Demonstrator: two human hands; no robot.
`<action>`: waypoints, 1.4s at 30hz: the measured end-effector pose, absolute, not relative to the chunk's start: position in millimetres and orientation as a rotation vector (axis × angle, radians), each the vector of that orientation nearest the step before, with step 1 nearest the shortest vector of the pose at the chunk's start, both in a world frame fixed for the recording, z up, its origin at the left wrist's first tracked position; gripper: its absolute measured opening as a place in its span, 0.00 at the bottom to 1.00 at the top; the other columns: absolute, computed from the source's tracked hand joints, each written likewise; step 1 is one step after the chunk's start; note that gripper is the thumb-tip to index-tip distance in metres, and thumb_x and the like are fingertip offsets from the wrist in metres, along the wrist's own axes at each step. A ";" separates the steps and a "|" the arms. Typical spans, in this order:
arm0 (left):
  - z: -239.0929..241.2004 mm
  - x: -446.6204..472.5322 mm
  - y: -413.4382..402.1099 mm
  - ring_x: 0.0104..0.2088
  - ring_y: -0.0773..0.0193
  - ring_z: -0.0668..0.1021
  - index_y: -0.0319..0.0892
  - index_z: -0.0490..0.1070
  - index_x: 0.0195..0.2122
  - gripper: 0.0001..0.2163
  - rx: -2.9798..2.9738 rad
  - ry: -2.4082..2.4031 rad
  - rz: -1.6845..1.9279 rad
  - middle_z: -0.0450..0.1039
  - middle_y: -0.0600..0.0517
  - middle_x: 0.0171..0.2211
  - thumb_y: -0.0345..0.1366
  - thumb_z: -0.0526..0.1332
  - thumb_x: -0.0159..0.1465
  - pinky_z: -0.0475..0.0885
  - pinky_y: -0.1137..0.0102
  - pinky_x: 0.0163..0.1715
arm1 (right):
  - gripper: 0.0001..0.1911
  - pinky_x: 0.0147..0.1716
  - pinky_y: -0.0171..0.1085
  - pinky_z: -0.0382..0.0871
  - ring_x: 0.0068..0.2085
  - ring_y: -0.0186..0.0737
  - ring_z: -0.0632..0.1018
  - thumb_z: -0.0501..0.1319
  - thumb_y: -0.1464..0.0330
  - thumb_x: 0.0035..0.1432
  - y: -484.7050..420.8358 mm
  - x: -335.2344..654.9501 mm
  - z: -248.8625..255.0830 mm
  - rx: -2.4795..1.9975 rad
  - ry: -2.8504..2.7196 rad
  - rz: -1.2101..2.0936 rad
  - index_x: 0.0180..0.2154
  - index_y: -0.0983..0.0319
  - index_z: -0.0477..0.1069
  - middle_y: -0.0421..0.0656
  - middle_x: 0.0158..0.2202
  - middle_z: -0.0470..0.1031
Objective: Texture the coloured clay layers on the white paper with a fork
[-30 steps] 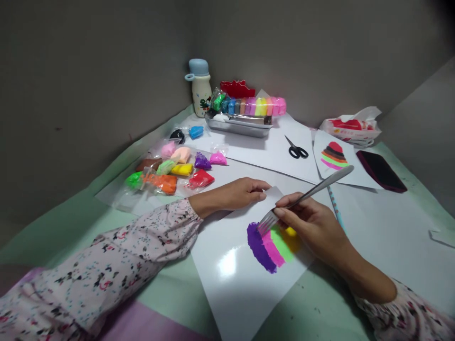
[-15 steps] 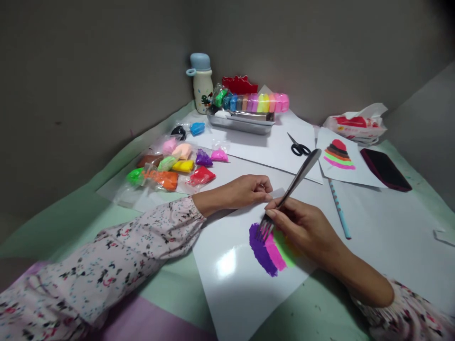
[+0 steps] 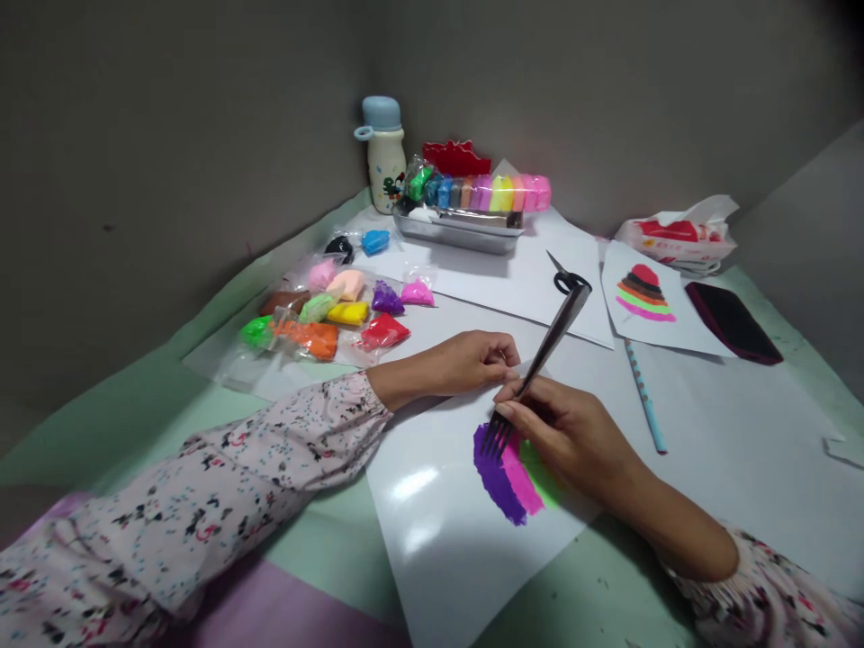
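Observation:
My right hand [image 3: 573,436] is closed round a metal fork [image 3: 540,360], whose tines rest on the purple band of a striped clay shape [image 3: 506,472] spread on a white sheet of paper [image 3: 445,531]. Purple, pink and green bands show; my hand covers the rest. My left hand [image 3: 465,360] lies with curled fingers pressing the top edge of that sheet. Both arms wear floral sleeves.
Small bags of coloured clay [image 3: 330,315] lie at the left. A metal tray [image 3: 459,229] with a row of clay packs, a bottle [image 3: 384,153], black scissors [image 3: 567,279], a finished striped picture [image 3: 644,292], a pencil [image 3: 644,396], tissues [image 3: 681,234] and a dark case [image 3: 733,319] sit further back.
The fork's handle has swung up and leftward, from lying low to standing steeper. Its tines have slid left from the pink band onto the purple one. My left hand has stayed put.

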State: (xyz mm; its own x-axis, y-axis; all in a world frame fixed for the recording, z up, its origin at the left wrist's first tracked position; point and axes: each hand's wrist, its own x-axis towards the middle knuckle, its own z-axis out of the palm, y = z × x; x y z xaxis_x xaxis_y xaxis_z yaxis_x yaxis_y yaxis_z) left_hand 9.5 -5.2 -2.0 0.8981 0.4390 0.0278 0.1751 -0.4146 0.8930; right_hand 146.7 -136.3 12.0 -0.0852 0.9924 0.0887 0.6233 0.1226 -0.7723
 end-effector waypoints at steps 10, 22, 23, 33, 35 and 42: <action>-3.2 9.2 -5.3 0.29 0.68 0.73 0.39 0.68 0.35 0.04 1.972 0.445 0.308 0.72 0.54 0.28 0.32 0.56 0.60 0.65 0.73 0.28 | 0.08 0.32 0.35 0.66 0.33 0.37 0.75 0.58 0.64 0.61 -134.0 148.9 11.3 -1.653 -1.648 0.641 0.39 0.60 0.73 0.40 0.33 0.77; -1.9 9.1 -6.5 0.30 0.67 0.73 0.39 0.68 0.34 0.04 1.945 0.440 0.308 0.73 0.52 0.29 0.33 0.56 0.61 0.67 0.72 0.30 | 0.09 0.29 0.35 0.64 0.29 0.36 0.73 0.57 0.64 0.61 -133.2 146.4 10.5 -1.708 -1.672 0.619 0.37 0.60 0.74 0.39 0.28 0.75; -2.0 9.0 -6.5 0.30 0.67 0.73 0.39 0.68 0.34 0.04 1.946 0.441 0.311 0.73 0.52 0.29 0.34 0.57 0.61 0.67 0.72 0.30 | 0.09 0.30 0.35 0.64 0.30 0.37 0.73 0.57 0.64 0.61 -133.2 146.9 10.6 -1.718 -1.658 0.614 0.38 0.61 0.74 0.40 0.29 0.75; 1.0 9.4 -7.8 0.30 0.68 0.74 0.39 0.68 0.34 0.04 1.948 0.448 0.283 0.74 0.52 0.30 0.30 0.56 0.60 0.67 0.72 0.31 | 0.09 0.29 0.35 0.64 0.29 0.37 0.73 0.57 0.65 0.61 -134.6 142.9 11.8 -1.692 -1.702 0.620 0.37 0.61 0.74 0.40 0.28 0.75; 0.6 9.4 -7.7 0.30 0.68 0.74 0.39 0.68 0.35 0.04 1.949 0.445 0.289 0.74 0.52 0.30 0.31 0.56 0.60 0.67 0.72 0.31 | 0.09 0.30 0.35 0.64 0.29 0.37 0.73 0.57 0.66 0.61 -134.4 142.6 12.1 -1.703 -1.701 0.609 0.37 0.61 0.74 0.40 0.28 0.75; -0.2 9.0 -7.6 0.30 0.68 0.73 0.38 0.69 0.35 0.05 1.946 0.442 0.300 0.73 0.52 0.29 0.33 0.57 0.61 0.66 0.72 0.30 | 0.11 0.30 0.36 0.64 0.30 0.38 0.73 0.57 0.64 0.61 -133.4 145.3 11.7 -1.755 -1.653 0.574 0.39 0.62 0.74 0.42 0.30 0.75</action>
State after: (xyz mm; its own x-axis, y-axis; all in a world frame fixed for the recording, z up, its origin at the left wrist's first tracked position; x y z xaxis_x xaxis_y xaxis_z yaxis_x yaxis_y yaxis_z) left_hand 9.0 -7.6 -0.2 0.8996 0.4366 0.0081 0.1682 -0.3635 0.9163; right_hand 145.3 -133.4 11.7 0.1084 0.9871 0.1175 0.7019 0.0077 -0.7122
